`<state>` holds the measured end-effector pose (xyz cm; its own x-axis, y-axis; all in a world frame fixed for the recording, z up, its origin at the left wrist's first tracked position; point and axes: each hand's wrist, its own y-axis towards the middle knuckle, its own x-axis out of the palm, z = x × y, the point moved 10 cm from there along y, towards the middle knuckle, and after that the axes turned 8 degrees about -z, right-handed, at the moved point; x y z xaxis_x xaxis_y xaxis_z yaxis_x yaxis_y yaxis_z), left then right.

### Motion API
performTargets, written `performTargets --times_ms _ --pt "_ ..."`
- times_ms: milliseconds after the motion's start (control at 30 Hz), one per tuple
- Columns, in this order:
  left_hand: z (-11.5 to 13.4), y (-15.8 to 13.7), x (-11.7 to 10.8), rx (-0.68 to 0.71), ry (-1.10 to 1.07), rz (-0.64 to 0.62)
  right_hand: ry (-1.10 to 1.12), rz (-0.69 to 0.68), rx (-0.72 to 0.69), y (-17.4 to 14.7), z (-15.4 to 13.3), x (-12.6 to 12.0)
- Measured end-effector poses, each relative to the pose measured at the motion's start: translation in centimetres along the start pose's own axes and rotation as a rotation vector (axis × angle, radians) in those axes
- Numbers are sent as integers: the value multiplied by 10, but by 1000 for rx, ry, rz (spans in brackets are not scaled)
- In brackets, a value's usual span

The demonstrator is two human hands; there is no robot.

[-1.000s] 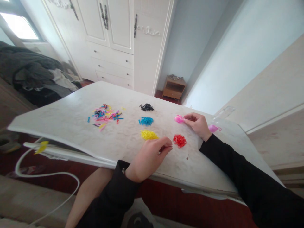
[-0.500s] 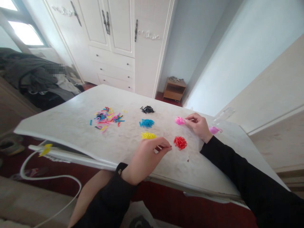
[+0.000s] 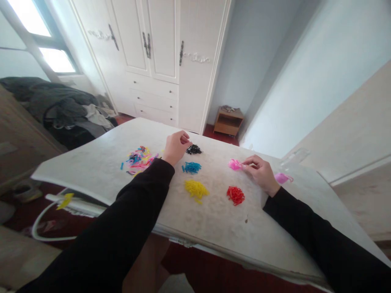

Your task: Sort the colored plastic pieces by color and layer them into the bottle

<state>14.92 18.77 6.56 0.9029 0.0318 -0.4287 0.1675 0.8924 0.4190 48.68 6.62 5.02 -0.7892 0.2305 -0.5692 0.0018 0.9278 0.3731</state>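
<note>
My left hand (image 3: 177, 147) reaches to the black pile (image 3: 194, 149), its thumb and fingers pinched at the pile's left edge; what lies between the fingertips is too small to make out. At the pink pile (image 3: 235, 164), my right hand (image 3: 258, 171) has its fingertips closed on the edge of the pink rubber bands. Blue (image 3: 192, 167), yellow (image 3: 196, 189) and red (image 3: 235, 195) piles of small rubber bands lie between and below the hands. Left of them is a mixed-colour heap (image 3: 139, 158), partly hidden by my left sleeve.
A pink pouch-like thing (image 3: 282, 178) and a clear plastic container (image 3: 295, 158) lie at the right of the white table (image 3: 220, 232). Beyond the table stand a white wardrobe (image 3: 159, 57) and a small wooden cabinet (image 3: 228, 121). Dark clothes (image 3: 65, 108) are heaped at left.
My left hand has moved from beside the red pile, up and left to the black pile, uncovering the yellow one. My right hand stays at the pink pile. The view has tilted slightly up.
</note>
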Motion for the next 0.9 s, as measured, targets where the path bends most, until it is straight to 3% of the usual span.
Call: performTargets --times_ms 167,467,567,767,833,900 --pt "-5 -6 4 19 87 -46 8 -23 22 -1 3 1" --pt "-3 -19 -25 0 393 -16 -42 -69 9 -4 -1 3" --pt "-10 -22 -50 -30 451 -15 -43 -67 23 -4 1 2" --pt "-58 -35 -149 -224 506 125 -58 -82 18 -2 4 4" --pt "-73 -41 -163 -270 502 122 -71 -88 23 -2 5 5" --pt "-82 -44 -159 -284 510 52 -90 -91 28 -2 5 5"
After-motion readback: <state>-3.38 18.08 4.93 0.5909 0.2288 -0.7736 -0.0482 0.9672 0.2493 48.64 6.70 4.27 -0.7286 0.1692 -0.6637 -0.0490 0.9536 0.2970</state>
